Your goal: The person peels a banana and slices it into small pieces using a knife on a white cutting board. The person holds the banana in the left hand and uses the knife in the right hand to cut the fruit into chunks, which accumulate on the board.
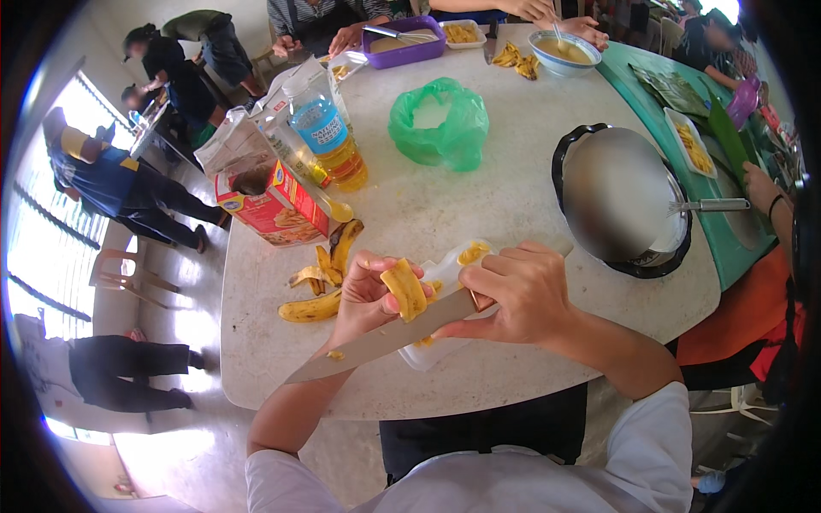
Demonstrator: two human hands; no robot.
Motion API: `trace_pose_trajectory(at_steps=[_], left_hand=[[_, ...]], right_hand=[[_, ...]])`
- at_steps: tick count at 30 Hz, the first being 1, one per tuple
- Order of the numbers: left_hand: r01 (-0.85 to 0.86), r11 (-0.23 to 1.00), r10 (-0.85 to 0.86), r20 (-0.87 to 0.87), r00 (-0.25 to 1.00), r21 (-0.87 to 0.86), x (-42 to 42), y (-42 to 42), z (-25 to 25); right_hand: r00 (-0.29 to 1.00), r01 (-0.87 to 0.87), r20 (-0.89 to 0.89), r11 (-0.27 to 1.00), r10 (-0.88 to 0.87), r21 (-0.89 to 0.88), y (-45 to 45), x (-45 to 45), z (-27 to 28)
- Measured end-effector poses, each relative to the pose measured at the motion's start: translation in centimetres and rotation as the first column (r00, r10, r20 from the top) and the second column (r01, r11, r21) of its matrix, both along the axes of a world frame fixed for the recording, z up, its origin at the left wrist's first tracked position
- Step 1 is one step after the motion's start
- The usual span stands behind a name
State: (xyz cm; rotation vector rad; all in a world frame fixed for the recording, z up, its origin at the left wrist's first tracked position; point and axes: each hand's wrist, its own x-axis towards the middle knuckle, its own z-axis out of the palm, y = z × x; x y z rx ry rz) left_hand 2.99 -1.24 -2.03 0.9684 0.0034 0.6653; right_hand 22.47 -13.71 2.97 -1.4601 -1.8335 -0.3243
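Note:
Pinched in the fingers of my left hand [360,294] is a peeled banana piece [403,292], cut flat at the top. My right hand [523,288] grips a large kitchen knife [378,343] near the handle. Its wide blade slants down to the left, just under the banana piece, with a bit of banana stuck near the tip. Below the hands lies a white plastic tray [424,360], partly hidden, with banana slices [473,252] on it. A banana peel [345,247] and a whole unpeeled banana [308,308] lie left of my left hand.
Left on the table stand a red cardboard box [282,215] and a bottle of yellow liquid [343,160]. Ahead is a green plastic bag [471,144]. A dark-rimmed basin [664,263] with a whisk [715,204] sits right, its inside blurred. People work across the table and at the right.

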Motion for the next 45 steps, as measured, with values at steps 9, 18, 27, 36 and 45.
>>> trace_pose_trajectory(at_steps=[9, 18, 27, 36, 45], left_hand=[[-0.005, 0.999, 0.004, -0.017, 1.000, -0.040, -0.01, -0.33, 0.01], [-0.020, 0.998, 0.019, -0.013, 1.000, -0.056, -0.09, -0.33, -0.34], [-0.002, 0.997, 0.003, 0.014, 1.000, -0.082, -0.01, -0.40, -0.63], [0.036, 0.992, -0.034, 0.019, 0.999, -0.123, -0.05, -0.41, -0.68], [0.023, 0.983, -0.023, -0.001, 1.000, -0.181, -0.22, -0.85, -0.78]], right_hand=[[1.000, 0.005, 0.007, 1.000, -0.005, 0.000, -0.07, 0.01, -0.02], [1.000, 0.004, 0.009, 1.000, -0.004, -0.019, -0.06, -0.01, -0.12], [1.000, 0.008, 0.014, 1.000, -0.008, -0.002, 0.00, -0.07, -0.13], [1.000, 0.014, 0.012, 1.000, -0.014, -0.014, 0.00, -0.06, -0.05], [1.000, 0.004, -0.002, 1.000, -0.004, -0.022, -0.06, -0.02, -0.03]])
